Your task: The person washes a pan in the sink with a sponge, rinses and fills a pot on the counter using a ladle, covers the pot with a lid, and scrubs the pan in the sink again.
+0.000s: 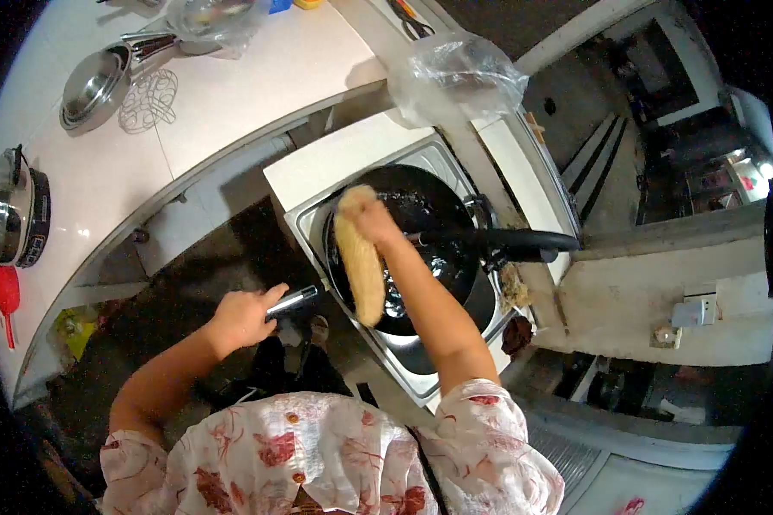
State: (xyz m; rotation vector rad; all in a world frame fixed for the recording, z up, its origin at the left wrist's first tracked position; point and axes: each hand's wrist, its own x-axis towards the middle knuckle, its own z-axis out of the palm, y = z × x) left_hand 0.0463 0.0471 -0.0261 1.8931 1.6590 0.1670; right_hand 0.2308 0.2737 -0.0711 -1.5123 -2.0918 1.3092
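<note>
A black wok (442,296), wet and shiny inside, sits over the metal sink (425,382). My left hand (242,321) is closed around its silver-and-dark handle (294,300), left of the sink, with one finger stretched along it. My right hand (369,225) grips the upper end of a long, tan, fibrous loofah (362,279), which lies across the wok's left inner side. Its lower end reaches the near rim. A black faucet (515,241) extends over the wok from the right, its spout tip beside my right wrist.
Steel pans (94,86) and a wire rack (149,101) stand on the curved white counter (232,112). A lidded pot (7,206) and red scoop (7,292) are at far left. Behind the sink lies a clear plastic bag (455,77); a scrubber (514,287) sits to its right.
</note>
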